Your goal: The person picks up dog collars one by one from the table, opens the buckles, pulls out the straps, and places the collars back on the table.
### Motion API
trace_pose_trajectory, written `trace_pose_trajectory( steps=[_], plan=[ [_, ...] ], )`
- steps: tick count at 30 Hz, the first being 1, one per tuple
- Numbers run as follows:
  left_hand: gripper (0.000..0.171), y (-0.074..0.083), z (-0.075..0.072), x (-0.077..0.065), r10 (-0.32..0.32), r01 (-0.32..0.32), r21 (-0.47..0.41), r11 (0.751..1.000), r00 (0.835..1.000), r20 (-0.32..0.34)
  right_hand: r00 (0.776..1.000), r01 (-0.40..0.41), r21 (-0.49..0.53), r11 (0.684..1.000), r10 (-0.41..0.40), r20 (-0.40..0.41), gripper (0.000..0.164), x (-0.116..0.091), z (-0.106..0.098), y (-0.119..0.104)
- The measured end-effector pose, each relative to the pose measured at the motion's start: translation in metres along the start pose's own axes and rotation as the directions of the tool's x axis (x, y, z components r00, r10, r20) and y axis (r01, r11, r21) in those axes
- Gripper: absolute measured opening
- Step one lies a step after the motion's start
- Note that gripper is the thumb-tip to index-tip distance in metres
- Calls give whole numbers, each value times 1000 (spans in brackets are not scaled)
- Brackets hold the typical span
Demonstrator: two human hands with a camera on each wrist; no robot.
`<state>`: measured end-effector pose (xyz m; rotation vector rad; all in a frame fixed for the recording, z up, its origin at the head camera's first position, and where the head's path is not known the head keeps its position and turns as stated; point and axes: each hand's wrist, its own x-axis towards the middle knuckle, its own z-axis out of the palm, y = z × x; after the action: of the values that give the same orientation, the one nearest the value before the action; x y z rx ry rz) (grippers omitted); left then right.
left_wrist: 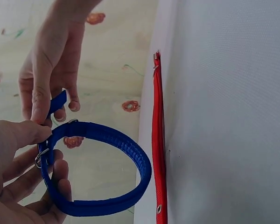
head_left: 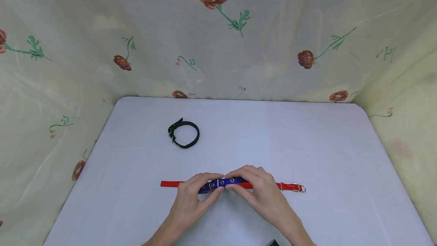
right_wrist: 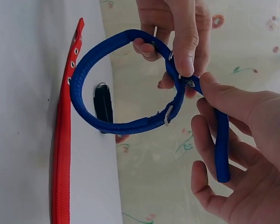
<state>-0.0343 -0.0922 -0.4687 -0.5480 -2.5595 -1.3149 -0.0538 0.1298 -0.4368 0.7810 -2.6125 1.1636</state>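
Bare left hand [head_left: 192, 196] and bare right hand [head_left: 262, 192] pinch a looped blue fabric collar with metal eyelets [head_left: 227, 181], the left on its loop and the right on its strap tail [right_wrist: 222, 149]. The blue collar is held above a white table [head_left: 324, 151], in front of a straight red fabric strap [head_left: 288, 186] extending toward 9 and 3 o'clock. At 11 o'clock from the hands, a black, ring-shaped buckled collar [head_left: 198, 134] lies on the table.

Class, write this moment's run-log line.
left hand pinches blue collar; right hand pinches its strap tail; red collar lies straight; black collar lies looped
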Motion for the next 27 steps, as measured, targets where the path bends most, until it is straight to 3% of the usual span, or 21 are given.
trace_pose_trajectory(
  steps=[9,14,18,27],
  plan=[
    [23,0,-1,0,-29,28,-10,1000,999,-20,998,-57,-1,998,57,-21,44,0,-9,0],
    [20,0,-3,1,-66,63,-89,994,998,-25,991,-112,136,984,121,-56,57,-1,-9,0],
    [18,2,1,1,-112,113,-208,972,994,13,984,-115,243,963,144,-108,68,-3,1,-2],
    [19,3,3,1,-129,125,-311,942,992,5,988,-124,277,953,144,-55,42,0,14,-3]
  ],
)
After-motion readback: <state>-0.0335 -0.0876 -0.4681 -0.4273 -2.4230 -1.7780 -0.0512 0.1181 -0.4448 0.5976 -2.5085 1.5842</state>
